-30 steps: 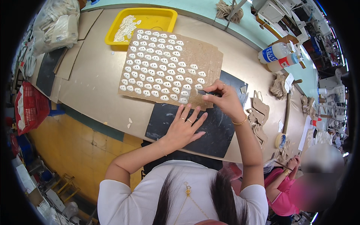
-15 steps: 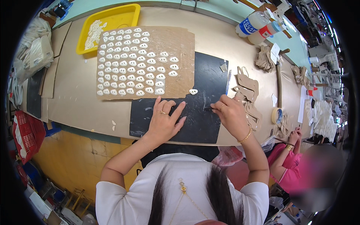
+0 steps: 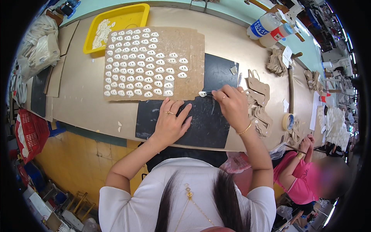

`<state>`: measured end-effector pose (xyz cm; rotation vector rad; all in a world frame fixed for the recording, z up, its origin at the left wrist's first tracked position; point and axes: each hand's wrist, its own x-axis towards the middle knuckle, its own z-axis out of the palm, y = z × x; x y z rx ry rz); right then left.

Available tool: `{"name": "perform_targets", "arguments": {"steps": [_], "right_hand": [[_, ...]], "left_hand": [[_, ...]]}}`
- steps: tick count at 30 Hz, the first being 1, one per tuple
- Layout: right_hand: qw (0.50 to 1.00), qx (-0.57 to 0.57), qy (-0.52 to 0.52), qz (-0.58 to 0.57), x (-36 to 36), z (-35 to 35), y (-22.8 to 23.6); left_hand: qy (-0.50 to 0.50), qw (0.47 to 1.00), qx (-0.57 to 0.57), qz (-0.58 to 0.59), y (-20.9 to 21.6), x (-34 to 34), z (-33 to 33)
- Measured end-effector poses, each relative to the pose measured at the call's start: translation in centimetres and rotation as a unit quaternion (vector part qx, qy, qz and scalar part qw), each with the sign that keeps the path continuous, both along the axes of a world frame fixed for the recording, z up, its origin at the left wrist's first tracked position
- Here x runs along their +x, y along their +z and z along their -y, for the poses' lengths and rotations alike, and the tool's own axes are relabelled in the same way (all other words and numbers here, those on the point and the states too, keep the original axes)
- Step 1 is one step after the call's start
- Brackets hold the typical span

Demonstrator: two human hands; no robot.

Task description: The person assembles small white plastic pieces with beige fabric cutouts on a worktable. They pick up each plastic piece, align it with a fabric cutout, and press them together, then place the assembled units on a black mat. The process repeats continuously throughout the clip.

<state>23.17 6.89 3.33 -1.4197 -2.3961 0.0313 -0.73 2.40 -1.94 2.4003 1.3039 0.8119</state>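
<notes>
My right hand pinches a thin dark stick-like tool, whose exact kind is too small to make out. The tool's tip meets a small white two-holed piece at the lower right corner of a brown cardboard sheet. Rows of similar white pieces cover most of the sheet's left and middle. My left hand lies with fingers spread, fingertips by the cardboard's near edge, holding nothing. Under both hands is a black mat, partly covered by the sheet.
A yellow tray of loose white pieces stands behind the cardboard. To the right lie brown cut-out pieces, a pen and a tape roll. Two bottles stand at the back right. A person in pink sits at the right.
My right hand has moved up and slightly left, bringing the tool's tip from the black mat to the white corner piece. My left hand stays by the cardboard edge.
</notes>
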Motion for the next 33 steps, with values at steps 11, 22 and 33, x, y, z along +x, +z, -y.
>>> {"name": "perform_targets", "arguments": {"steps": [11,22,33], "right_hand": [[0.959,0.041,0.221,0.173,-0.3,-4.5,2.1],[0.934,-0.090,0.245,0.245,-1.9,-5.3,4.0],[0.939,-0.321,-0.127,-0.008,0.8,2.3,3.4]], "left_hand": [[0.010,1.000,-0.004,-0.007,-0.2,0.3,0.2],[0.009,1.000,0.004,-0.025,-0.3,0.4,0.2],[0.048,0.998,0.037,-0.034,-0.2,0.7,0.8]]}}
